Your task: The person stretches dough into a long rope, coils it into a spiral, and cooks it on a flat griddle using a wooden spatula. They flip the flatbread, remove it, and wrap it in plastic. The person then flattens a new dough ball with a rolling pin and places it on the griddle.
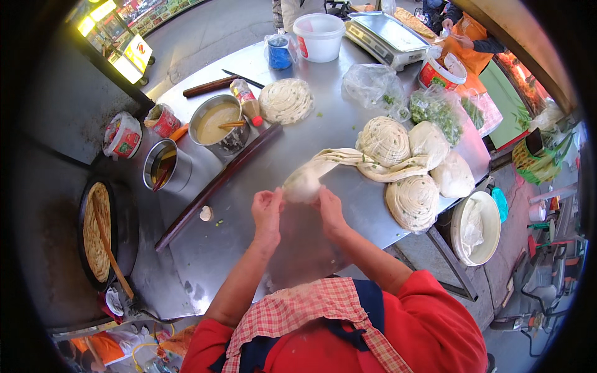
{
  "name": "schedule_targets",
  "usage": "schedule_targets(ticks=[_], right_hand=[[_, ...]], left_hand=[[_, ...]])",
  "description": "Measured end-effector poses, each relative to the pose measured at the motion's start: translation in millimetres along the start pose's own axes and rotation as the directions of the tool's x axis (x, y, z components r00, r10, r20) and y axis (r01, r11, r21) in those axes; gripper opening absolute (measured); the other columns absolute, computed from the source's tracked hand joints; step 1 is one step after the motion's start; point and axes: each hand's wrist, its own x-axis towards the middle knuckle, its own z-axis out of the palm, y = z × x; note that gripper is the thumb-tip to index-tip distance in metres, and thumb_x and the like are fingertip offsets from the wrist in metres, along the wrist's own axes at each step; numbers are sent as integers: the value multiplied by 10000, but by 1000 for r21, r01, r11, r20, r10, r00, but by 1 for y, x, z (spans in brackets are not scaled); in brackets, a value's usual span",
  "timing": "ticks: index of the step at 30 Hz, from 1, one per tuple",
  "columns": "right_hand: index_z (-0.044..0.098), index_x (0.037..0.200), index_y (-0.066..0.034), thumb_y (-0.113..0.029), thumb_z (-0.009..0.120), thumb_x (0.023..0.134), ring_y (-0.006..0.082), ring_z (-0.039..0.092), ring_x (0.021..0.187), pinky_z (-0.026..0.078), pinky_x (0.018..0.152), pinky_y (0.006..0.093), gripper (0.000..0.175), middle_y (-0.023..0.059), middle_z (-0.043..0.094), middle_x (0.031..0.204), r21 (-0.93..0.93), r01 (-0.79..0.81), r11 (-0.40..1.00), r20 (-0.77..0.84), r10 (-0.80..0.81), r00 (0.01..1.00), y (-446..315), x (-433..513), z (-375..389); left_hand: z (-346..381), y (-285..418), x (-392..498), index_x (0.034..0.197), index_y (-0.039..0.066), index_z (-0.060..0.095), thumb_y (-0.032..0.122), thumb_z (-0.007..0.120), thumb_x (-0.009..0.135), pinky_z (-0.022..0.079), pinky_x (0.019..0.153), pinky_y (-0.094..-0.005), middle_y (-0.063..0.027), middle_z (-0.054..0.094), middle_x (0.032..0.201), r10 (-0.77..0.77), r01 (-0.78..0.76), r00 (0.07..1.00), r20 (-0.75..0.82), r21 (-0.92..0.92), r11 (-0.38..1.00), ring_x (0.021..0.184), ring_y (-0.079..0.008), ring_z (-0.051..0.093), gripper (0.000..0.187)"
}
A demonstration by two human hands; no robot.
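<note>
My left hand [267,212] and my right hand [330,208] pinch the near end of a long dough strip [303,183] from its two sides; that end is blurred. Green bits show in the strip, which runs up and right, lying folded between coiled dough rounds. One coiled round [383,141] is above its fold, another [413,202] below it. Smooth dough balls [453,175] sit beside them at the table's right edge. A dark wooden rolling pin [219,185] lies slantwise to the left of my hands, near a small dough scrap [205,213].
A pot of pale batter [217,122], a metal pot of dark liquid [168,165] and a bottle [247,101] stand left. A pan with flatbread [97,233] is far left. Bagged chopped greens [436,112] and a scale [389,37] are at the back right, near another person's hands [454,35].
</note>
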Motion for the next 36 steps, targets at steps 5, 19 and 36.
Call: schedule_targets(ticks=[5, 19, 36], right_hand=[[636, 1260, 9, -317, 720, 937, 169, 662, 980, 531, 845, 313, 466, 87, 698, 1134, -104, -18, 994, -120, 6, 993, -3, 9, 15], [621, 1290, 5, -149, 747, 887, 245, 738, 961, 633, 768, 391, 449, 130, 715, 1145, 212, -239, 947, 195, 199, 960, -45, 11, -14], [579, 1354, -70, -83, 825, 845, 173, 655, 1138, 555, 952, 340, 565, 52, 671, 1248, 197, -244, 950, 669, 52, 742, -100, -197, 214]], left_hand=[[23, -26, 24, 1265, 50, 589, 248, 733, 969, 525, 730, -265, -54, 682, 1098, -137, 141, 989, 50, -73, 987, 898, -138, 644, 384], [46, -20, 76, 1341, -14, 585, 419, 478, 1075, 549, 989, -412, -158, 686, 1250, -210, 614, 594, 777, -270, 742, 1110, -265, 678, 519], [-197, 204, -37, 1137, -5, 698, 262, 561, 1044, 592, 885, -368, -115, 758, 1062, -93, 447, 720, 687, -359, 819, 972, -214, 730, 314]])
